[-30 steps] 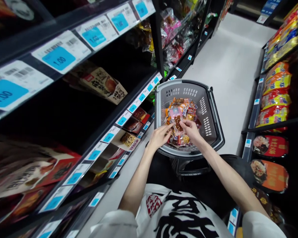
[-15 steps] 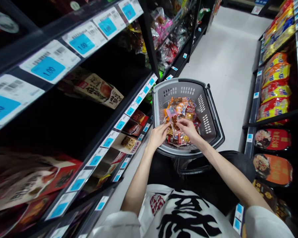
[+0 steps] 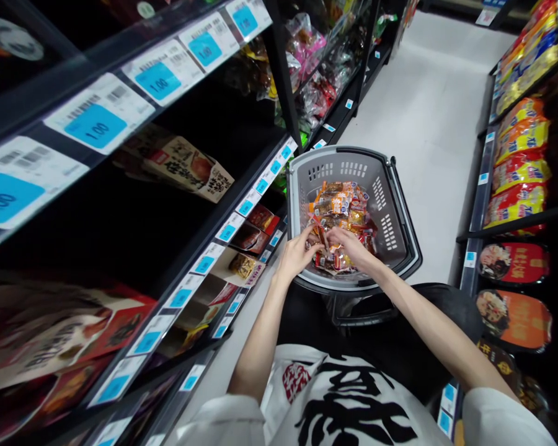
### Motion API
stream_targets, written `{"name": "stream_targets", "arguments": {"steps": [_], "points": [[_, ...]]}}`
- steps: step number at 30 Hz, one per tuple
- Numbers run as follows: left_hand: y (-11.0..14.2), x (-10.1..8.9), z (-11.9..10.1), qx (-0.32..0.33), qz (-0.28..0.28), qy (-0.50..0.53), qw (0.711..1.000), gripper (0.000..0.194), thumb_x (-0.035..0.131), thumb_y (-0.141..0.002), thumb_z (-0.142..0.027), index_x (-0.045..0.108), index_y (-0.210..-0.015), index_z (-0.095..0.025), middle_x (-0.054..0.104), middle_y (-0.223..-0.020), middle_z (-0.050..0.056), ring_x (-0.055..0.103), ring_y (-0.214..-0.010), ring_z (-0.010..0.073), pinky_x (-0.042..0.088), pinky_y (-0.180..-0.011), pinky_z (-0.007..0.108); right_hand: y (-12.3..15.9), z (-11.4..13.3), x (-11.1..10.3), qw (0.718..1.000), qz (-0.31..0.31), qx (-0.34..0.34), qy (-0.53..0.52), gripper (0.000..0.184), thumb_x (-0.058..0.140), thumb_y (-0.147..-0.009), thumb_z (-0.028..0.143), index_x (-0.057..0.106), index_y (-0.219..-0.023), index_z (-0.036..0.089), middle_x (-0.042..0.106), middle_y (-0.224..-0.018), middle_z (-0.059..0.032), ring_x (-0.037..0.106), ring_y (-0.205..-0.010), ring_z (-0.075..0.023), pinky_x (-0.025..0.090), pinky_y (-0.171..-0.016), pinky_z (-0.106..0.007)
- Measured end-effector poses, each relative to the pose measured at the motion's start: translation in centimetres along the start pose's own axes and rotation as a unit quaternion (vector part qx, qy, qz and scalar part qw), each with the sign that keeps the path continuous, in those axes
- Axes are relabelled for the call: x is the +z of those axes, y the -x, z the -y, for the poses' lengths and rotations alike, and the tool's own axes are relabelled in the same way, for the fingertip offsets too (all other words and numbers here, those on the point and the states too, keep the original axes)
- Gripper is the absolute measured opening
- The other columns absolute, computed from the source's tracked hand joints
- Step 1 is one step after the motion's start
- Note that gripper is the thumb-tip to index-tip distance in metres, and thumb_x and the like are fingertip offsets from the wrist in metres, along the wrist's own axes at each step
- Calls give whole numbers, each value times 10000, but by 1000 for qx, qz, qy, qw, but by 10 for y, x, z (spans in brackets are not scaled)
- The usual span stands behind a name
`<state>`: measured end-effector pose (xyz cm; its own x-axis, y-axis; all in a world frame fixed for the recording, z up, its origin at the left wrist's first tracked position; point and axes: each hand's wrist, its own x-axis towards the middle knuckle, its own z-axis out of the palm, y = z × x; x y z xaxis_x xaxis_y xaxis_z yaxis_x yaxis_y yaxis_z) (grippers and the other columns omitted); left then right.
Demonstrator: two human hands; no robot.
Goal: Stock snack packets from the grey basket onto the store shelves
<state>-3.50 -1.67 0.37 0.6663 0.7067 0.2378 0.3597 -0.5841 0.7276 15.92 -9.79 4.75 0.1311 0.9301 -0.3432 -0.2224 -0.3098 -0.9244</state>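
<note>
A grey shopping basket (image 3: 402,238) stands before my knees, with many small snack packets (image 3: 341,198) heaped in its bottom. Over the near left part of the heap, my left hand (image 3: 300,254) grips a small snack packet (image 3: 322,235) between thumb and fingers. The packet is tilted so that mostly its narrow side shows. My right hand (image 3: 346,244) closes on the same packet from the right, its fingertips partly hidden behind the hand.
Dark shelves with blue price labels (image 3: 95,126) rise close on my left, holding boxed goods (image 3: 193,167). Bagged snacks (image 3: 307,37) hang farther along. On the right are yellow-red packs (image 3: 518,176) and red tubs (image 3: 514,261). A pale floor (image 3: 428,111) runs ahead between them.
The packet, earlier facing up between both hands, has been tipped on its side. My right hand has shifted slightly left, and my left fingers have closed further around the packet.
</note>
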Motion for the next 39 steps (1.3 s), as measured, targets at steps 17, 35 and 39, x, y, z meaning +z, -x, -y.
{"name": "stream_targets", "arguments": {"steps": [17,35,39], "points": [[1,-3,-4,-40,-24,3,999,357,553,-1054,-316,664,-1368,-188,809,-1073,75,780,-938,194,598,-908,296,-3,-9,3,996,-73,-46,4,484,782,-796,663,632,-941,226,617,-685,36,507,-533,-118,404,-512,-260],[-1,-4,-5,-66,-67,5,996,323,597,-1023,-463,716,-889,-195,674,-691,-10,600,-614,132,471,-660,225,-6,-13,2,998,-12,-48,35,335,778,-786,514,698,-882,204,695,-796,-14,582,-651,-151,458,-566,-262],[0,-4,-7,-68,-72,12,995,344,593,-1018,-474,724,-873,-190,657,-670,-11,582,-605,125,466,-654,213,-6,-14,0,996,-26,-66,51,347,751,-798,526,710,-864,188,708,-816,-33,580,-660,-156,471,-603,-281]]}}
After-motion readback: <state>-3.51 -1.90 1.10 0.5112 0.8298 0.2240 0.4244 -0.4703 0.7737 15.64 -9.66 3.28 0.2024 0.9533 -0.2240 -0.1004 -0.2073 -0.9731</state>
